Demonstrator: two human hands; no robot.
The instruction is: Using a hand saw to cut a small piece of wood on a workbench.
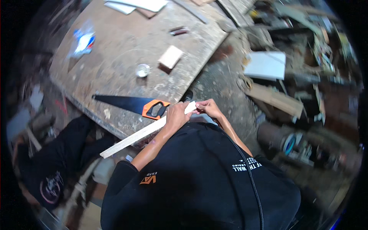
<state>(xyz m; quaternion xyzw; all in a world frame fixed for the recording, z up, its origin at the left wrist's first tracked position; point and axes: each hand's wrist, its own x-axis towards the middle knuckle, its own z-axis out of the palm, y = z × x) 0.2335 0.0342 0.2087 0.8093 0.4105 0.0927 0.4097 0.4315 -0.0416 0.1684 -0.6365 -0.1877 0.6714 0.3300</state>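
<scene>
A long pale wooden strip (pixel 134 137) slants from the lower left up to my hands near the workbench's front corner. My left hand (pixel 177 114) is closed round the strip close to its upper end, and my right hand (pixel 207 108) pinches that end. Just left of my left hand, a handsaw (pixel 122 104) with an orange and black handle lies on the worn workbench (pixel 99 69). Farther back on the bench are a small pale wood block (pixel 170 56), a small clear container (pixel 142 71), two small dark objects (pixel 178 31) and a plastic packet (pixel 82 42).
Boards (pixel 132 5) lie on the bench's far edge. Dark clothing (pixel 51 153) is at the lower left. To the right, the cluttered floor holds a white panel (pixel 264 65), a wooden plank (pixel 274 97) and a machine-like cylinder (pixel 276 140).
</scene>
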